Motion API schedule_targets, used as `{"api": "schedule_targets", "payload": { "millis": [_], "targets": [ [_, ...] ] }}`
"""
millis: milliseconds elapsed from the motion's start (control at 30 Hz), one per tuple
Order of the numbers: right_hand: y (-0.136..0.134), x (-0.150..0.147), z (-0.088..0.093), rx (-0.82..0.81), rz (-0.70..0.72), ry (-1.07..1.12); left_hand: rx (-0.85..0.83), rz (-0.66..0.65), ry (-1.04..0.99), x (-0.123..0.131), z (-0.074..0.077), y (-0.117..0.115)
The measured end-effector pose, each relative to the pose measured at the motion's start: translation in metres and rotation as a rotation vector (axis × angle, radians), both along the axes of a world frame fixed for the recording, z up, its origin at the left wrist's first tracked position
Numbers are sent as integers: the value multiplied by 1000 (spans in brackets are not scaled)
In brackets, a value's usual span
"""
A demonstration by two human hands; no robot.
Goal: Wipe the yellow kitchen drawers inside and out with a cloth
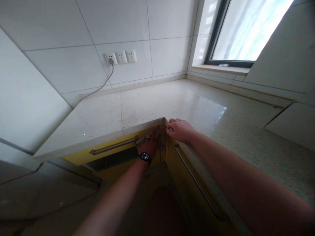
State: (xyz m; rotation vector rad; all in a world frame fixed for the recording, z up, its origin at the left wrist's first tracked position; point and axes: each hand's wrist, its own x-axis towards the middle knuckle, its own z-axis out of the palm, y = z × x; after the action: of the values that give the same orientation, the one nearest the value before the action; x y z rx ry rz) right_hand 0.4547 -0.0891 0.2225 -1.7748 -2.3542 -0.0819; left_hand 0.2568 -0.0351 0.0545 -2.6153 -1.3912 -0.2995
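Note:
My left hand (150, 146), with a dark watch on its wrist, reaches below the countertop. It holds a light brownish cloth (140, 140) against the yellow drawer front (81, 153), close to the inner corner of the cabinets. The fingers are partly lost in shadow and the cloth is bunched under them. My right hand (180, 130) rests at the corner of the pale speckled countertop (152, 101), its fingers curled over the front edge.
A long metal handle (115, 146) crosses the drawer front, above a dark gap over the panel below. Another handle (197, 180) runs along the right cabinet door. A cord (103, 86) hangs from wall sockets (121, 57). A window (241, 32) is at upper right.

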Motion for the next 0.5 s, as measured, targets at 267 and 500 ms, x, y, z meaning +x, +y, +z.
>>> {"api": "schedule_targets", "payload": {
  "millis": [267, 500],
  "targets": [
    [1, 0, -1, -5, 1, 14, -36, -166, -17, -40, -27, 6],
    [-1, 0, 0, -10, 20, 3, 12, -116, -5, -63, -14, 1]
  ]
}}
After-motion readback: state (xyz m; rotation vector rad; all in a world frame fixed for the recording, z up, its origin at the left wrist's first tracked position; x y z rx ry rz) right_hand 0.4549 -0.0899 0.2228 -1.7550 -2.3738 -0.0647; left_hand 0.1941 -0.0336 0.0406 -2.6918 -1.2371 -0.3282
